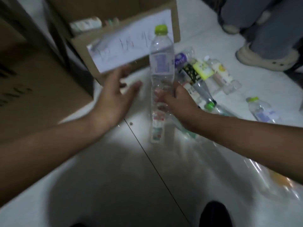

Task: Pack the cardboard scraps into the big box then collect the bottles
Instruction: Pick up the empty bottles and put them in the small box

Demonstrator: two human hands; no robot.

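Observation:
My right hand (176, 104) grips the lower part of a clear plastic bottle (161, 63) with a lime-green cap, held upright above the floor. To its left my left hand (114, 99) hangs open with fingers spread, holding nothing. Behind the hands stands an open cardboard box (88, 43) with a white handwritten paper label (129, 46) on its front; a bottle lies inside it. Several empty bottles (203, 74) lie in a pile on the floor to the right. One more bottle (262, 110) with a green cap lies further right. The picture is blurred by motion.
A larger closed cardboard box (36, 89) fills the left side. Another person's legs and pale clogs (265, 58) stand at the top right. Clear plastic film (255, 174) lies on the white tiled floor under my right forearm. My dark shoe (214, 215) shows at the bottom.

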